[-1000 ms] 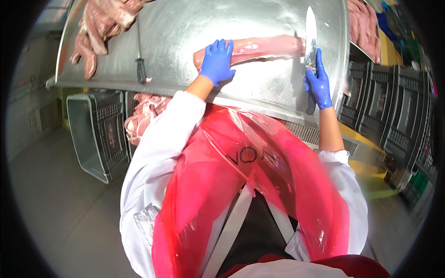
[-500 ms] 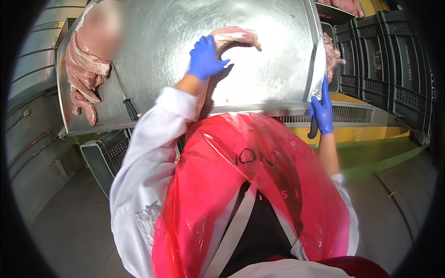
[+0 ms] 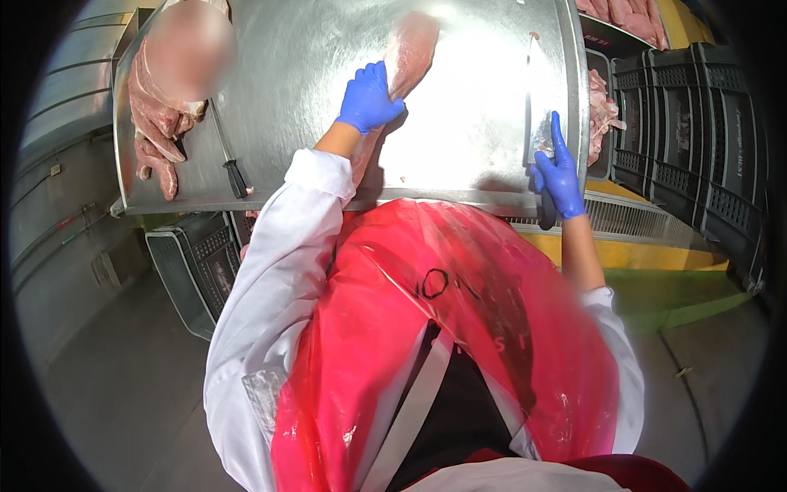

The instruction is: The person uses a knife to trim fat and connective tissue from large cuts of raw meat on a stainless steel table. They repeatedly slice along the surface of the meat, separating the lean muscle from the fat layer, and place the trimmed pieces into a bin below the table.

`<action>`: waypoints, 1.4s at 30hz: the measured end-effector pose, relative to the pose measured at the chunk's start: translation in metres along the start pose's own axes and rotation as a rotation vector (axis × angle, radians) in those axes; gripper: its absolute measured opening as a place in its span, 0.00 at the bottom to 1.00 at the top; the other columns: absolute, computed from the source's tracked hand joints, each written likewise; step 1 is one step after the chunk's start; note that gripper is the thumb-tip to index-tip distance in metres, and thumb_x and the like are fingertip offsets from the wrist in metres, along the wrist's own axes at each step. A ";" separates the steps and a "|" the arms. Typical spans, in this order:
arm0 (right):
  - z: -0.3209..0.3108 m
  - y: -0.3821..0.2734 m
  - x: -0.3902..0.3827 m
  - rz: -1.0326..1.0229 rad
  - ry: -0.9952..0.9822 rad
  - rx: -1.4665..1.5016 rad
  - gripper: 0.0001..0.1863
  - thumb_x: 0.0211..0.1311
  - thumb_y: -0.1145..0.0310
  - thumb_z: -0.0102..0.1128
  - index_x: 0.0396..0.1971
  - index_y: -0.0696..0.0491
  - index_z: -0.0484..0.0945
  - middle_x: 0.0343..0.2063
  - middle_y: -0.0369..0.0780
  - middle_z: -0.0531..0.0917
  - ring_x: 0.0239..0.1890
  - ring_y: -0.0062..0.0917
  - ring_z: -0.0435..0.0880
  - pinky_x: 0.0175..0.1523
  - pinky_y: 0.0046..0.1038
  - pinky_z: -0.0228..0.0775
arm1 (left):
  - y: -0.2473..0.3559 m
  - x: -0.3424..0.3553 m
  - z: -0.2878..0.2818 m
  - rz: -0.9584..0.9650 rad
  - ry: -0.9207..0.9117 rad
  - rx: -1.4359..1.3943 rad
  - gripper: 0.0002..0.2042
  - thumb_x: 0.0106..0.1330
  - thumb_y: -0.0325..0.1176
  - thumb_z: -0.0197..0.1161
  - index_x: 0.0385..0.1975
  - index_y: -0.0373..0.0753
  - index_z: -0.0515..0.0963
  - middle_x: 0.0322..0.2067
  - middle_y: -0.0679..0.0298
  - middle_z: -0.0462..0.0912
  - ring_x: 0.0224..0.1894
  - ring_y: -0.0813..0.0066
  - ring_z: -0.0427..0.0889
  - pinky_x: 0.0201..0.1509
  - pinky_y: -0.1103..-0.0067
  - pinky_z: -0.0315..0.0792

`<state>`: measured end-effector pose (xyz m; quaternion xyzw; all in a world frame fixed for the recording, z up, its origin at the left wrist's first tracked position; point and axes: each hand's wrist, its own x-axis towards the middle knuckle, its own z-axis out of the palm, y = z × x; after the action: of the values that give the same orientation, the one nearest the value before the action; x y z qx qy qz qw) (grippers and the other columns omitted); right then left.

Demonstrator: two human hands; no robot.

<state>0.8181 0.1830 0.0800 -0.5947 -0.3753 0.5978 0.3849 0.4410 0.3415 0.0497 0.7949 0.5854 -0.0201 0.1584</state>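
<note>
My left hand [image 3: 369, 100], in a blue glove, grips a long strip of raw meat [image 3: 411, 53] on the metal work table [image 3: 287, 57]. The strip's broad end points away from me, and its near part runs beneath my hand and wrist toward the table's front edge. At the right side of the table, my blue-gloved right hand [image 3: 561, 176] is closed on a knife [image 3: 547, 211] with a black handle. Its index finger stretches forward along the bright blade, which points away from me. Glare makes the blade's outline hard to follow.
Several pieces of raw meat [image 3: 156, 123] lie piled at the table's left, beside a thin metal tool with a black handle [image 3: 235, 179]. Right of the table rim are a bin of meat trimmings [image 3: 600, 115] and black crates [image 3: 676, 115]. A grey crate [image 3: 176, 271] sits below left.
The strip's far end, bent to the right before, now lies straight and points away. My right hand has brought the knife leftward, from the rim over the table. The view has shifted slightly.
</note>
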 end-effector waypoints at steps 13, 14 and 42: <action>0.022 -0.032 0.079 -0.036 -0.038 -0.049 0.44 0.70 0.78 0.53 0.79 0.31 0.44 0.22 0.35 0.79 0.17 0.13 0.75 0.22 0.20 0.72 | 0.016 0.134 -0.021 -0.406 -0.122 -0.996 0.16 0.68 0.41 0.64 0.39 0.32 0.85 0.37 0.56 0.87 0.40 0.65 0.84 0.50 0.71 0.77; 0.020 -0.030 0.082 -0.029 -0.027 -0.048 0.44 0.71 0.77 0.53 0.79 0.31 0.44 0.22 0.35 0.79 0.18 0.13 0.75 0.22 0.20 0.72 | 0.018 0.133 -0.009 -0.328 -0.035 -0.970 0.15 0.69 0.41 0.63 0.36 0.33 0.85 0.34 0.57 0.86 0.38 0.67 0.84 0.49 0.72 0.77; 0.078 -0.034 0.141 0.065 -0.111 0.044 0.41 0.72 0.70 0.55 0.79 0.40 0.46 0.24 0.35 0.77 0.19 0.16 0.75 0.24 0.22 0.71 | 0.046 0.120 -0.037 0.314 -0.244 -0.397 0.11 0.73 0.35 0.56 0.39 0.34 0.80 0.35 0.50 0.83 0.36 0.56 0.80 0.47 0.67 0.74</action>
<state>0.7407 0.3262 0.0519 -0.5641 -0.3632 0.6501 0.3567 0.5160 0.4508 0.0691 0.8209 0.4242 0.0241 0.3815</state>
